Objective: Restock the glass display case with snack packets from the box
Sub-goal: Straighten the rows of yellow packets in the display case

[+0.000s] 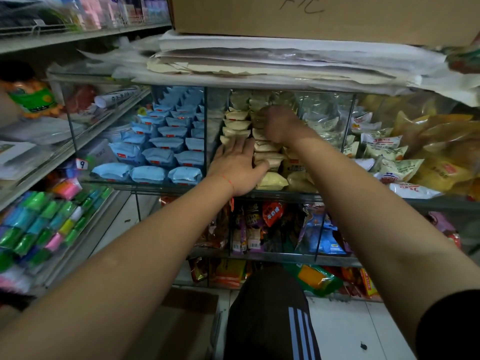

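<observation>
The glass display case (205,131) stands in front of me, split by glass dividers. Its middle compartment holds stacked cream snack packets (237,120). My left hand (237,165) lies flat with straight fingers against the left stack of cream packets, thumb touching a packet in the middle stack. My right hand (278,123) reaches deeper into the same compartment, its fingers curled down onto the top cream packets of the right stack; the fingertips are hidden. A brown cardboard box (181,326) sits on the floor by my knee, its inside not visible.
Light blue packets (166,149) fill the compartment to the left, white and yellow bags (384,152) the ones to the right. Papers and a large carton (311,16) lie on top of the case. Colourful snacks (270,224) fill the lower shelf. A shelf of coloured rolls (46,224) is at left.
</observation>
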Motion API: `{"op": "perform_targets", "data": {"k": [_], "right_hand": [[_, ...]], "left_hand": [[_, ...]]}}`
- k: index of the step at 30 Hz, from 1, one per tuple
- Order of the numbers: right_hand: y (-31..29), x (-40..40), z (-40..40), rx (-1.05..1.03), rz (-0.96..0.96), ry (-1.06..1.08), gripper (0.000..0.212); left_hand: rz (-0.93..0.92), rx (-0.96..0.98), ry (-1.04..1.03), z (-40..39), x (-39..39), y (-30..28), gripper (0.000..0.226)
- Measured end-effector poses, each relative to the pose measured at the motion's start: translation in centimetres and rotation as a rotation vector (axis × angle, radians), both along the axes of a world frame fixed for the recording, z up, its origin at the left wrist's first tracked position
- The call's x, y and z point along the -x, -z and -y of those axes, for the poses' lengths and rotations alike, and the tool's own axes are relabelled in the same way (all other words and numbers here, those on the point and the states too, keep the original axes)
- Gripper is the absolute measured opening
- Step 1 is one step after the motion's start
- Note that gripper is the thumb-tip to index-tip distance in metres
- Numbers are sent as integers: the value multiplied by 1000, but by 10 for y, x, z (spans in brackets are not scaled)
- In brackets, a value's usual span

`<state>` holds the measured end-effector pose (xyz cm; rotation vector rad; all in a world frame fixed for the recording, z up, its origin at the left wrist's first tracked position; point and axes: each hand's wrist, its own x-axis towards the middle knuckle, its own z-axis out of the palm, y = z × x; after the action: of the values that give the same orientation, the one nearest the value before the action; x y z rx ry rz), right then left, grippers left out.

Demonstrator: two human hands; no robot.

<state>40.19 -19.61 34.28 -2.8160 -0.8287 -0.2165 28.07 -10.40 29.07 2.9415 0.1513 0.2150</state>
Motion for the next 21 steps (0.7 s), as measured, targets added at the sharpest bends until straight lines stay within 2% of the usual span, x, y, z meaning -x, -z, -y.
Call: {"op": "perform_targets", "data": {"k": [5,8,10,13,17,21], "right_hand": [[7,-2,-8,111,-93,11,36],[0,-11,-19,71,-34,5,31],[0,-18,-24,-3,-25,11,36],[8,-22,-31,42,-89,-125,44],[10,-35,-40,58,-136,-172,35],[0,-43,-44,-8,-30,-131,36]], "left_hand": [[52,-3,-5,2,0,2,70],[50,-7,-11,3,1,2,69],[41,-9,-16,4,3,3,68],[50,-1,-22,4,3,3,69],[21,6,-50,3,2,3,76],[-63,-31,-48,3,2,3,75]]}}
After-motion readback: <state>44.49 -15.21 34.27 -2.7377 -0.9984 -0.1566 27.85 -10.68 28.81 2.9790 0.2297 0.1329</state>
